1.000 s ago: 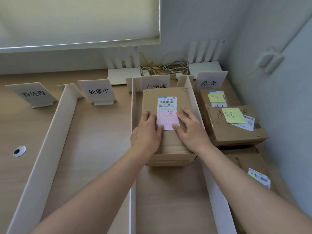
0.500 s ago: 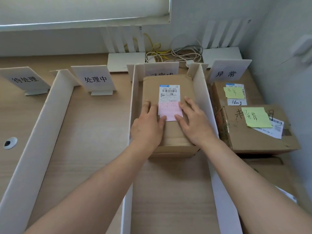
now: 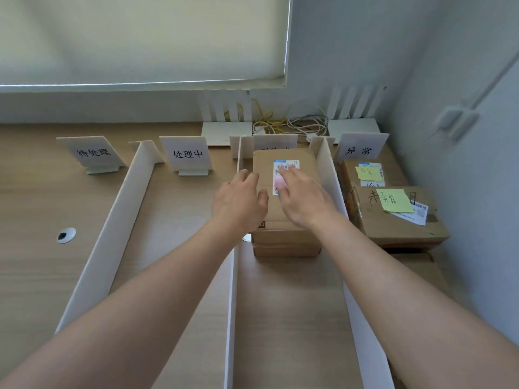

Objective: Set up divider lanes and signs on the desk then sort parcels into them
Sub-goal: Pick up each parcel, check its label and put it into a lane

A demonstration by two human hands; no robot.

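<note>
Right now both hands hover with loose, spread fingers and hold nothing. The left hand (image 3: 238,200) sits over the near-left corner of the top parcel (image 3: 283,192), its fingertips reaching toward the white middle divider (image 3: 233,290); whether it touches the cardboard I cannot tell. The right hand (image 3: 304,202) lies over the parcel's top face, fingers pointing away from the person and covering part of the shipping label (image 3: 286,167) and the pink note (image 3: 276,182) under it.

That parcel rests on a second brown box (image 3: 286,249), and the pair stands in the third lane, between the middle divider and the right divider (image 3: 328,169), pushed up near the partly hidden sign (image 3: 275,141) at the lane's far end. Its long axis runs along the lane, away from the person, so it lies straight ahead of both hands, the right one more squarely over it.

Further out, the lane to the right, under the sign 异常 (image 3: 359,150), holds parcels with yellow-green notes (image 3: 394,200). Leftward, the lanes marked 处理中 (image 3: 187,153) and 待处理 (image 3: 94,152), split by the left divider (image 3: 112,240), show bare tabletop (image 3: 33,220).

In my judgement this parcel is placed, and any next pick would mean turning elsewhere, since no unsorted parcel is in sight.
</note>
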